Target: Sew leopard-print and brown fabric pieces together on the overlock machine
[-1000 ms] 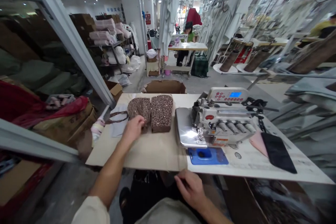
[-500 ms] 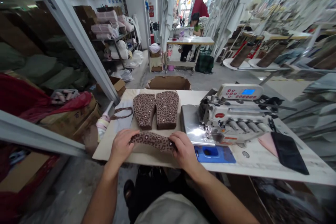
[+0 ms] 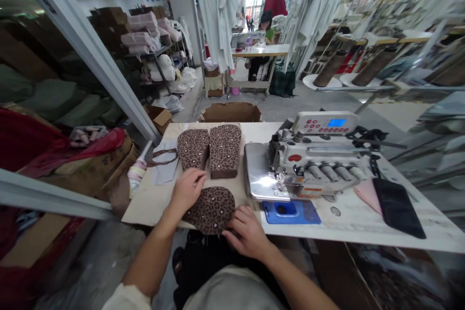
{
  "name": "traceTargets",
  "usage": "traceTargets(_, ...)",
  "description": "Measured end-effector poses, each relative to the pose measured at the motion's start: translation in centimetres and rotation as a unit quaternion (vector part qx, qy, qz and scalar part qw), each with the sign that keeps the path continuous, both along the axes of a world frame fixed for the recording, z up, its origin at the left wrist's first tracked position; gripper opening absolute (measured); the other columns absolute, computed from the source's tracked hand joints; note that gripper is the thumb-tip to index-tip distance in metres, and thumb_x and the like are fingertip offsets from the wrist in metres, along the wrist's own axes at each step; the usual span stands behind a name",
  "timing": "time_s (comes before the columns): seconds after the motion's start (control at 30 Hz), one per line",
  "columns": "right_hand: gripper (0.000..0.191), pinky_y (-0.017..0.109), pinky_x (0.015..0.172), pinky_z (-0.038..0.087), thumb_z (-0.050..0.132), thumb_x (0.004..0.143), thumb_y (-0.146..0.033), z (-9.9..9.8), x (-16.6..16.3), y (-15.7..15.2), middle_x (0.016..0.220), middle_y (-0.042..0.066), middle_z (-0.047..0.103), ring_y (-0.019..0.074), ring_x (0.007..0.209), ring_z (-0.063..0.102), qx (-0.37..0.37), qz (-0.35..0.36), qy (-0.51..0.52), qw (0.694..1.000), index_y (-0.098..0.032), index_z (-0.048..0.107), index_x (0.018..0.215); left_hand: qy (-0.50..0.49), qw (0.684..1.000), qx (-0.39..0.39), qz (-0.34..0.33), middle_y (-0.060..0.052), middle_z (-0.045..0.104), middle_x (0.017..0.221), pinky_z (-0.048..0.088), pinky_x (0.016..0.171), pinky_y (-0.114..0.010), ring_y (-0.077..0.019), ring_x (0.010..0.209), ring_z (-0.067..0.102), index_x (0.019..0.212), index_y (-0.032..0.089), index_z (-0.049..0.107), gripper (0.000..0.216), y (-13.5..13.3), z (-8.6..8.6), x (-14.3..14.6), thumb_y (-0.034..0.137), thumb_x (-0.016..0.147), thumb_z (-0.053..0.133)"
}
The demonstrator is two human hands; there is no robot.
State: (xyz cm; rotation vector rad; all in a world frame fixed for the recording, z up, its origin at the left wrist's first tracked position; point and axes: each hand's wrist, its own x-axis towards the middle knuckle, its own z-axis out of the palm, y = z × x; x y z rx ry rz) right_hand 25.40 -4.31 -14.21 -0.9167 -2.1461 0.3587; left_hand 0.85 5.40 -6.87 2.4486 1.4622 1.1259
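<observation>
A leopard-print fabric piece (image 3: pixel 213 207) lies flat at the near edge of the table (image 3: pixel 152 201). My left hand (image 3: pixel 187 188) pinches its upper left edge. My right hand (image 3: pixel 246 229) grips its lower right edge, fingers curled. Two stacks of the same leopard fabric stand just behind, a left stack (image 3: pixel 193 148) and a right stack (image 3: pixel 224 147). The grey overlock sewing machine (image 3: pixel 308 162) sits to the right of my hands.
A blue plate (image 3: pixel 290 211) lies in front of the machine; a black phone (image 3: pixel 398 207) and pink cloth (image 3: pixel 367 190) lie at the right. A cardboard box (image 3: pixel 230 112) stands behind the table. Boxes and red fabric (image 3: pixel 43 147) crowd the left. Another person sits at a far table (image 3: pixel 263 50).
My left hand took a leopard piece from the stack and my right hand came up from my lap. The piece, first held stretched between both hands, now lies spread flat at the table edge.
</observation>
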Motion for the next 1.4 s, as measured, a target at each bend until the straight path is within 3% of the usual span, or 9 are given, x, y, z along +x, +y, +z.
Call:
traceTargets(0.13,0.016,0.035,0.073,0.041,0.058,0.098,-0.025,0.0,0.4,0.2,0.077,0.003,0.062,0.0205,0.079,0.054,-0.008,0.017,0.077,0.997,-0.020,0.064,0.084,0.085,0.993,-0.062,-0.046,-0.010,0.073,0.102,0.054,0.094,-0.036,-0.0228,0.100,0.068,0.104,0.017,0.075,0.020,3.8,1.5,5.4,0.021,0.101,0.055)
traceTargets(0.37,0.011,0.038,0.078,0.053,0.055,0.096,-0.020,0.5,1.0,0.6,0.085,0.005,0.067,0.0215,0.085,0.062,-0.032,0.015,0.179,0.983,-0.022,0.066,0.097,0.186,0.961,-0.194,0.063,-0.016,0.071,0.101,0.050,0.094,-0.040,-0.0297,0.103,0.067,0.092,0.015,0.070,0.009,7.1,3.0,9.2,0.019,0.096,0.062)
traceTargets(0.53,0.064,0.051,0.113,0.047,0.060,0.094,-0.022,-1.0,1.0,0.7,0.146,0.017,0.060,0.0291,0.137,0.054,-0.077,0.003,0.154,0.985,-0.021,0.039,0.154,0.120,0.968,-0.197,0.098,-0.011,0.074,0.098,0.051,0.088,-0.035,-0.0240,0.093,0.069,0.106,0.017,0.067,0.020,6.8,3.9,8.8,0.017,0.102,0.047)
traceTargets(0.67,0.100,0.053,0.116,0.045,0.063,0.092,-0.026,-2.4,0.7,0.6,0.164,0.024,0.036,0.0305,0.150,0.043,-0.135,-0.067,0.140,0.979,-0.016,-0.004,0.166,-0.021,0.945,-0.280,-0.169,-0.006,0.073,0.096,0.051,0.086,-0.029,-0.0183,0.091,0.068,0.096,0.020,0.074,0.029,0.7,4.3,6.4,0.025,0.104,0.046)
traceTargets(0.77,0.084,0.057,0.116,0.043,0.069,0.084,-0.022,-1.8,0.7,0.1,0.166,0.023,0.033,0.0357,0.152,0.037,-0.093,-0.054,0.100,0.989,-0.018,0.032,0.160,-0.054,0.843,-0.359,-0.396,-0.008,0.071,0.089,0.051,0.077,-0.026,-0.0161,0.079,0.066,0.093,0.020,0.079,0.043,-4.9,4.7,2.5,0.048,0.105,0.049)
traceTargets(0.83,0.053,0.057,0.115,0.043,0.070,0.079,-0.018,-0.5,0.7,-0.4,0.158,0.019,0.047,0.0366,0.148,0.042,-0.067,0.044,0.057,0.995,-0.021,0.063,0.132,-0.087,0.805,-0.380,-0.447,-0.007,0.068,0.078,0.049,0.067,-0.024,-0.0144,0.068,0.063,0.081,0.019,0.078,0.047,-7.8,4.5,-0.6,0.062,0.093,0.063)
traceTargets(0.97,0.014,0.029,0.085,0.057,0.063,0.087,-0.018,2.4,0.3,-0.3,0.094,0.003,0.078,0.0188,0.093,0.073,-0.160,0.254,-0.014,0.954,-0.024,0.072,0.095,-0.156,0.903,-0.339,-0.215,-0.005,0.066,0.074,0.050,0.067,-0.025,-0.0147,0.068,0.063,0.071,0.019,0.073,0.045,-10.3,2.1,-5.5,0.057,0.094,0.066)
traceTargets(1.13,0.036,0.028,0.074,0.052,0.062,0.097,-0.028,3.9,-1.3,3.2,0.092,0.006,0.078,0.0227,0.085,0.075,-0.310,-0.099,-0.135,0.936,-0.021,0.061,0.133,-0.068,0.966,-0.231,0.094,-0.007,0.077,0.092,0.058,0.081,-0.034,-0.0224,0.089,0.071,0.093,0.022,0.076,0.027,-9.3,-3.5,-7.6,0.038,0.095,0.055)
traceTargets(1.4,0.039,0.029,0.077,0.049,0.054,0.102,-0.028,3.8,-2.9,4.2,0.102,0.008,0.080,0.0250,0.095,0.077,-0.327,-0.197,-0.259,0.887,-0.023,0.052,0.141,-0.020,0.978,-0.158,0.133,-0.008,0.077,0.097,0.058,0.087,-0.036,-0.0236,0.093,0.072,0.099,0.022,0.074,0.025,-8.5,-6.7,-8.2,0.032,0.097,0.051)
